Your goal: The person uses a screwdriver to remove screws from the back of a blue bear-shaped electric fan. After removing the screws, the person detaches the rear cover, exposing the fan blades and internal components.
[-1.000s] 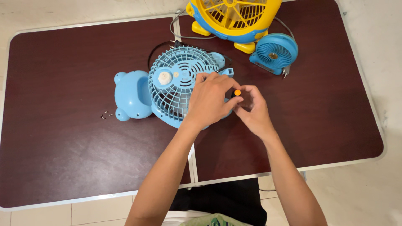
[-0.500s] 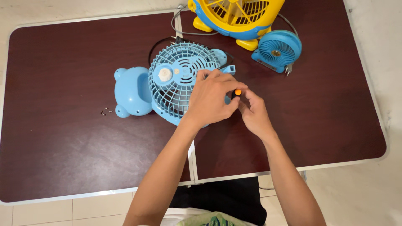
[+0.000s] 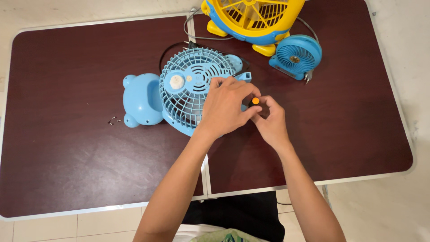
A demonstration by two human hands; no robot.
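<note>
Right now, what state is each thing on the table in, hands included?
Light blue fan: lying flat, grille up, rear shell off.
Bear-shaped shell: detached, beside the grille.
Screws: loose on the table.
Left hand: pressing on the fan's edge.
Right hand: gripping an orange-tipped tool.
Yellow fan: assembled, partly out of view.
Small blue fan: assembled, lying idle.

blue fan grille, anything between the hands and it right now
Nothing visible. The left hand lies directly on the blue fan grille. The right hand pinches an orange-tipped tool at its right edge.
</note>
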